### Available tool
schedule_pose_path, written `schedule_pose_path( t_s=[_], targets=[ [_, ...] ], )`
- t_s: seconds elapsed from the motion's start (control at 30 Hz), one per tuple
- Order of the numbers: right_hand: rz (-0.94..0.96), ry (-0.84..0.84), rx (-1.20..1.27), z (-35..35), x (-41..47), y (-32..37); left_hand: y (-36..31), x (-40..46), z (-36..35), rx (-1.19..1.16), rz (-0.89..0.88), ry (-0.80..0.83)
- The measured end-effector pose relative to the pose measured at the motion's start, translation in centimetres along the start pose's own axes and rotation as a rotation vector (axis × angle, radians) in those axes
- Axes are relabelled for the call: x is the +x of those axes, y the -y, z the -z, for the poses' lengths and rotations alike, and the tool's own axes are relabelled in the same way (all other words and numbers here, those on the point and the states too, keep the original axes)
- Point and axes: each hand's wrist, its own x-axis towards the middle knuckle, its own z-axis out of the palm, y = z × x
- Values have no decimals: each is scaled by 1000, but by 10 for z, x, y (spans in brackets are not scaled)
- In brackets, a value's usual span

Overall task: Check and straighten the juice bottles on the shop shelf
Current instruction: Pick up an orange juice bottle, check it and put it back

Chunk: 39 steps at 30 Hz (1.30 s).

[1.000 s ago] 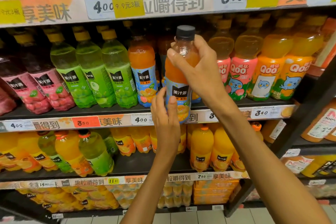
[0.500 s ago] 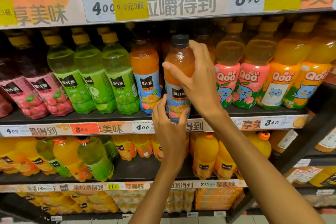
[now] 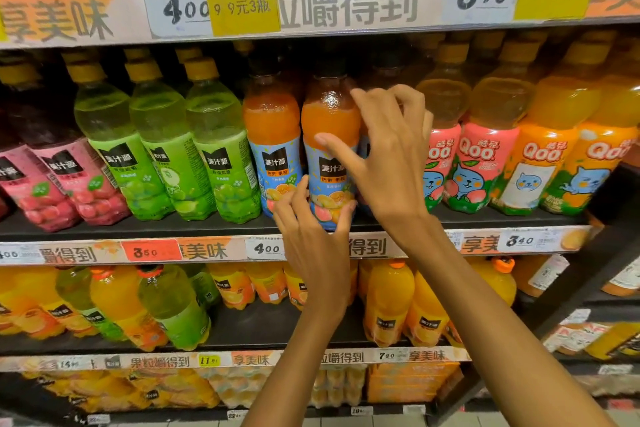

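Observation:
An orange juice bottle (image 3: 329,121) with a black cap and a blue label stands upright at the front of the middle shelf (image 3: 138,229), next to a matching bottle (image 3: 272,128). My left hand (image 3: 311,243) wraps its thumb and fingers around the bottle's base. My right hand (image 3: 391,163) is beside the bottle's upper right. Its fingers are spread apart, and the thumb lies across the front of the label.
Green juice bottles (image 3: 214,135) and pink ones (image 3: 62,177) fill the row to the left, Qoo bottles (image 3: 485,135) the row to the right. The price rail (image 3: 346,0) of the shelf above hangs close over the caps. Larger orange bottles (image 3: 388,295) stand on the shelf below.
The orange bottle went from held out in front of the shelf down and back into its row. My right hand has loosened from its neck; my left hand now cups its base.

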Motion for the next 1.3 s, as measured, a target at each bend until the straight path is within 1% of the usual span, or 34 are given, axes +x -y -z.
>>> schedule_pose_path(
  t_s=[0.13,0.2,0.27,0.37,0.43,0.53,0.6,0.67,0.7,0.8,0.83,0.93,1.03,1.1,1.17,1.23,1.3],
  targets=[
    [16,-40,-65,-9,4,0,3,5,-6,21,-47,-36],
    [19,-60,-59,-10,5,-1,3,6,-7,44,-57,-40],
    [8,-136,-10,-6,6,-3,0,5,-8,53,-50,-32],
    [-112,-264,15,1,11,-10,-4,5,-8,27,-41,-23],
    [-164,-219,-69,3,17,-13,-6,4,-7,-10,-29,-13],
    [-127,-92,-174,4,20,-14,-8,-1,-4,-64,-3,15],
    [-130,-113,-153,8,20,-13,-8,-5,-1,-114,21,28],
    [-144,-181,-40,16,17,-13,-7,-9,3,-154,39,48],
    [-151,-182,56,19,14,-13,-7,-11,4,-165,35,60],
    [-216,-80,407,29,5,-16,-14,-16,9,-196,-65,112],
    [-250,-43,490,31,3,-16,-17,-18,10,-225,-99,138],
    [-314,-26,616,42,4,-16,-25,-22,15,-319,-123,264],
    [-346,-25,709,58,8,-15,-31,-23,22,-400,-96,408],
    [-373,27,804,69,11,-11,-38,-24,27,-373,-57,491],
    [-458,89,933,77,12,-7,-46,-27,31,-378,-20,539],
    [-532,183,1045,84,12,-11,-51,-32,41,-513,50,600],
    [-595,311,1172,88,12,-18,-49,-35,54,-689,194,740]
  ],
)
